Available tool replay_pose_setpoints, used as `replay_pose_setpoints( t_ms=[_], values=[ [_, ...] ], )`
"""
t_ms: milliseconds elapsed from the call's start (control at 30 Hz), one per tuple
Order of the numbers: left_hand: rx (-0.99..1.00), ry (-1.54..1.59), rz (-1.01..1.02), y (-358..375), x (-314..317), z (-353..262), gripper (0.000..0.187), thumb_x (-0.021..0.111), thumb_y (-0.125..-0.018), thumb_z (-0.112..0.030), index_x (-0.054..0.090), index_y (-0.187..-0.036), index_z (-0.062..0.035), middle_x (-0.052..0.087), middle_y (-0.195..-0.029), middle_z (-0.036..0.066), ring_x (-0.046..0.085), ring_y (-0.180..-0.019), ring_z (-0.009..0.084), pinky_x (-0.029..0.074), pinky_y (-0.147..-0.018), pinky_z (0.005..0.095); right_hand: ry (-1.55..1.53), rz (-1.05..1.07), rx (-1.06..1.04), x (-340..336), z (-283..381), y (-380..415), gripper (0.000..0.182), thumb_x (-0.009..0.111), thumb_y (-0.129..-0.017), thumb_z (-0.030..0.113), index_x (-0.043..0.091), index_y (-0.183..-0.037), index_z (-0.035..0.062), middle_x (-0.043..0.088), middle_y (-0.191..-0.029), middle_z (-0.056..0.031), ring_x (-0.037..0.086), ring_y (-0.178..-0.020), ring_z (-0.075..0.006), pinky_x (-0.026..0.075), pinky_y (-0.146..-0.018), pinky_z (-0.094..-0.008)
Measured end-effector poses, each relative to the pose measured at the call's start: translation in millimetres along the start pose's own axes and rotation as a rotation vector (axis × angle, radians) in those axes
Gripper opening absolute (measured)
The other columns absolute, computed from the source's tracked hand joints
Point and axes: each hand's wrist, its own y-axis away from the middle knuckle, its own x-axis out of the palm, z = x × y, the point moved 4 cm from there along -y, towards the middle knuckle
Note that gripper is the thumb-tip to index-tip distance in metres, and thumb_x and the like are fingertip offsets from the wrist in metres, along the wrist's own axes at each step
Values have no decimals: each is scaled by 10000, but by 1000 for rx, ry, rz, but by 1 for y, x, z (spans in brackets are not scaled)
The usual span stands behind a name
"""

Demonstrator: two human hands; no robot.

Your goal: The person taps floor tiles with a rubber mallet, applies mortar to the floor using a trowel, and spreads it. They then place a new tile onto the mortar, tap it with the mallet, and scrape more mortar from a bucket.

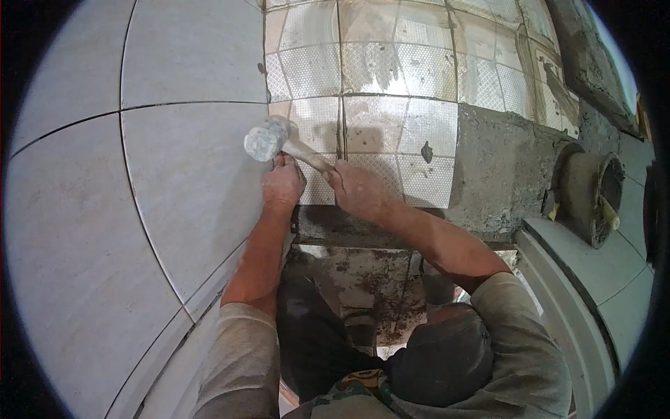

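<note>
1. Knees sit closest, down below us.
2. Big grey wall tiles fill our left.
3. Our right hand wraps its fingers around the mallet handle, head against the tile edge.
4. Our left hand presses the tile, fingers curled, holding nothing.

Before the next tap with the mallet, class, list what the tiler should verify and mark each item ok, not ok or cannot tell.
1. Right hand grips the wooden handle: ok.
2. Mallet head is over the edge of the large wall tile: ok.
3. Left hand is away from the strike spot: not ok, it rests just below the head.
4. Tile sits flush with its neighbours: cannot tell from this angle.
5. Joint lines between the large tiles look even: ok.
6. Mortar bucket stands clear of the swing: ok, it is far off to the right.
</note>
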Motion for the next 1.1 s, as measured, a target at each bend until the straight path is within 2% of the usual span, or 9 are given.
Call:
replay_pose_setpoints(
  t_ms=[100,167,300,500,567,667,767,967,1100],
  values=[
    [28,-54,191,-2,1,0,499,446,-893,-234,439,-1327,11,513,-1319,241,675,-846,373,544,-745,479,7,-33,-75,1,7,-11,407,345,-1010,369,504,-997,-5,606,-726,-227,611,-698,-418,480,-638,-511],
    [-38,-28,1,-1,-4,-1,390,501,-878,-279,549,-1184,-42,638,-1075,236,668,-768,382,535,-722,487,16,96,127,12,-11,-29,398,365,-1005,370,499,-997,-5,601,-723,-227,607,-689,-415,477,-640,-512],
    [-14,26,-173,5,-1,0,372,504,-875,-279,562,-1160,-48,660,-972,228,668,-751,382,535,-718,485,21,81,39,-1,9,-21,406,357,-1007,377,497,-992,-4,599,-725,-231,608,-689,-413,479,-648,-509],
    [-17,-45,131,-3,-4,1,465,498,-880,-282,484,-1287,-57,599,-1179,236,672,-787,380,532,-756,492,-17,14,-29,-1,8,-8,446,329,-1011,395,496,-1011,-18,603,-727,-223,614,-690,-402,488,-653,-496],
    [-67,-18,191,-1,-14,-6,510,428,-898,-235,432,-1355,-7,431,-1391,257,672,-863,395,538,-794,477,10,118,67,2,-2,-20,457,341,-1006,410,501,-1022,-18,607,-738,-225,613,-699,-406,487,-663,-500],
    [-70,19,46,-1,-14,-7,517,433,-892,-219,425,-1361,-1,437,-1386,259,668,-870,406,538,-792,473,46,130,102,-10,11,-35,479,325,-1005,403,521,-948,-30,617,-759,-241,635,-737,-406,494,-708,-517],
    [-51,-13,-2,-3,-7,-4,529,424,-894,-215,407,-1376,3,422,-1397,259,667,-877,406,540,-789,471,-26,32,67,-13,9,-25,463,340,-1012,390,545,-982,-23,606,-752,-231,604,-721,-404,485,-706,-504],
    [-84,3,109,0,-15,-5,548,412,-899,-209,362,-1403,1,375,-1434,256,659,-933,393,521,-832,479,-35,-130,-115,-37,24,-26,468,307,-1017,374,558,-1030,-21,599,-743,-206,606,-760,-402,484,-730,-504],
    [-98,19,166,-6,-6,-1,536,432,-902,-222,364,-1392,-15,357,-1451,237,653,-951,383,512,-845,478,115,-65,-63,-7,-2,-34,492,269,-1023,381,560,-1014,-15,585,-763,-201,591,-745,-392,482,-725,-505]
  ],
)
